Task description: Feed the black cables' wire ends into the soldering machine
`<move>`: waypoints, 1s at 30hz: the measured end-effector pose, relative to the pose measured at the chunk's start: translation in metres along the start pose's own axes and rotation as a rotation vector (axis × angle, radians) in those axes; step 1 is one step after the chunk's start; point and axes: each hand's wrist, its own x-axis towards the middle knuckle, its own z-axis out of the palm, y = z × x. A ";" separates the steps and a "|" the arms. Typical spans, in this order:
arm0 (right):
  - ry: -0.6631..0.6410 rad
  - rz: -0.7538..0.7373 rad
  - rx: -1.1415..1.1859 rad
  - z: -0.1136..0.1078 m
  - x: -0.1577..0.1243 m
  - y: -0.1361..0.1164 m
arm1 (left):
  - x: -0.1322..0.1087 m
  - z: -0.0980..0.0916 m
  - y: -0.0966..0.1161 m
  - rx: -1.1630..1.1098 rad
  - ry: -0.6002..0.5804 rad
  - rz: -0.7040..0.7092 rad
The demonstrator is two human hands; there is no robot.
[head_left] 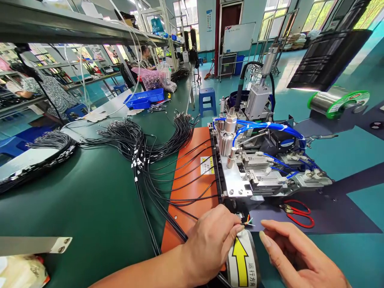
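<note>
Far back on the green bench [90, 208] sits a blue tray [145, 98]; its contents are too distant to tell. Nearer, loose black cables [141, 148] fan across an orange mat [192, 188]. The left hand [210, 240] has its grip pinched on a cable end [247, 222] (short coloured wire tips fan out of the black sheath) just in front of the metal machine [255, 168]. The right hand [294, 256] lies released beside it, fingers extended. Red-handled scissors [298, 214] rest nearby.

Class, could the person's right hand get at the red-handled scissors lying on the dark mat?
Probably yes: the right hand is open, and the red-handled scissors lie just beyond its fingertips on the dark mat, with nothing between.
</note>
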 end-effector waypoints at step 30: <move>-0.060 -0.012 0.033 0.000 0.007 -0.020 | -0.009 -0.010 0.012 -0.250 0.002 -0.222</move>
